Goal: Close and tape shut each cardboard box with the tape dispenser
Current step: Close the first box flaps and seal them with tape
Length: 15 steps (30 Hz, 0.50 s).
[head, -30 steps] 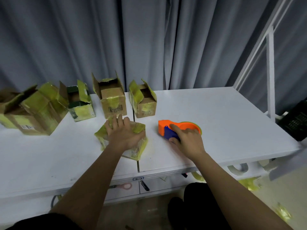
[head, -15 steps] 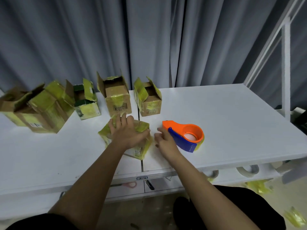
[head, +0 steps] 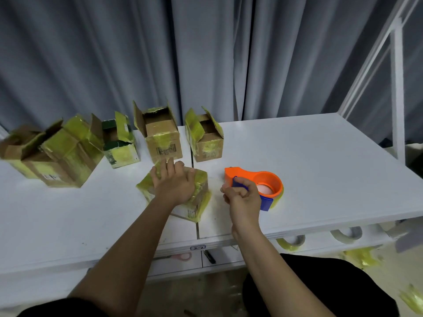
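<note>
From the head view we see our left hand [head: 175, 184] pressing flat, fingers straight, on the closed cardboard box [head: 199, 200] at table centre. At its 3 o'clock, our right hand [head: 242, 197] curls round the orange tape dispenser [head: 256, 181]; open boxes [head: 160, 133] stand at 12 o'clock.

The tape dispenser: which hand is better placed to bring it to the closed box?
The right hand. It already grips the tape dispenser beside the closed box, while the left hand lies flat on the box top, holding it shut.
</note>
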Available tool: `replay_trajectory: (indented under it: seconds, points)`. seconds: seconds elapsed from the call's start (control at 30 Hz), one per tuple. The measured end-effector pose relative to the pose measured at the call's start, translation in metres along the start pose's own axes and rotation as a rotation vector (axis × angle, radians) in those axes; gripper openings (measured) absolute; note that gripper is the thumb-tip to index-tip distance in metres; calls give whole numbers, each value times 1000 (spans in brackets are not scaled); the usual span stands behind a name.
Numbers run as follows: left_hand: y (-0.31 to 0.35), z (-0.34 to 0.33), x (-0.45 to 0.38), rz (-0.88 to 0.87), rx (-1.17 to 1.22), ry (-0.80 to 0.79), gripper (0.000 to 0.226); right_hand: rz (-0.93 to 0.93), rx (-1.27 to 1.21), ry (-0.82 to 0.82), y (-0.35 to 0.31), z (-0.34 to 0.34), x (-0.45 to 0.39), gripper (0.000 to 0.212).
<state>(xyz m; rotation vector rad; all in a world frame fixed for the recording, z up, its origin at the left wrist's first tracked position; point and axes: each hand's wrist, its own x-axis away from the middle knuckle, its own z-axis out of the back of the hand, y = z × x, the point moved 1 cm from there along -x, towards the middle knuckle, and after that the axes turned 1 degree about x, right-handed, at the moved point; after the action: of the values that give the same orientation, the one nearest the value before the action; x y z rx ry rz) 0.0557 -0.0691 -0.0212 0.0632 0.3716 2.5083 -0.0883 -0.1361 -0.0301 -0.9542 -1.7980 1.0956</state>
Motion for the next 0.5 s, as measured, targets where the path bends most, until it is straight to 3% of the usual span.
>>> replay_trajectory:
  seconds: [0.3, 0.37, 0.5]
  points:
    - [-1, 3, 2, 2, -12, -47, 50, 404, 135, -15, -19, -11, 10, 25]
    - [-1, 3, 3, -2, -15, -52, 50, 383, 147, -4, -14, -8, 10, 24]
    - [1, 6, 3, -8, -26, -70, 52, 108, 128, 46, 10, 5, 12, 22]
